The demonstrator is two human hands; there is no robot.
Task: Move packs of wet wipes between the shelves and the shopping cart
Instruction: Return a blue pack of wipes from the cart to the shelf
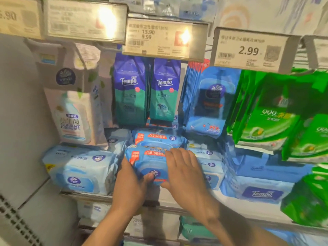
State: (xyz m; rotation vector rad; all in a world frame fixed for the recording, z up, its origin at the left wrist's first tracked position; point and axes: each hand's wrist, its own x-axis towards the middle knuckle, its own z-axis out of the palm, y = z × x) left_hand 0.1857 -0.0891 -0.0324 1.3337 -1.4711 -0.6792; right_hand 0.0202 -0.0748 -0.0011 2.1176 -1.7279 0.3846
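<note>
A blue pack of wet wipes (148, 161) with an orange label sits at the front of the shelf (99, 197), on top of the stack. My left hand (130, 181) grips its left side, thumb curled over the front face. My right hand (184, 167) lies on its right side, fingers spread over the top and thumb under the front edge. Right behind it lies a second pack of the same kind (159, 138). The shopping cart is out of view.
A large pale blue pack (79, 169) lies to the left; Tempo packs (260, 192) to the right. Above hang purple-green Tempo pouches (131, 93), blue flat packs (211, 102) and green packs (271, 110). Price tags (163, 38) jut out overhead. A grey wall (19, 112) closes the left.
</note>
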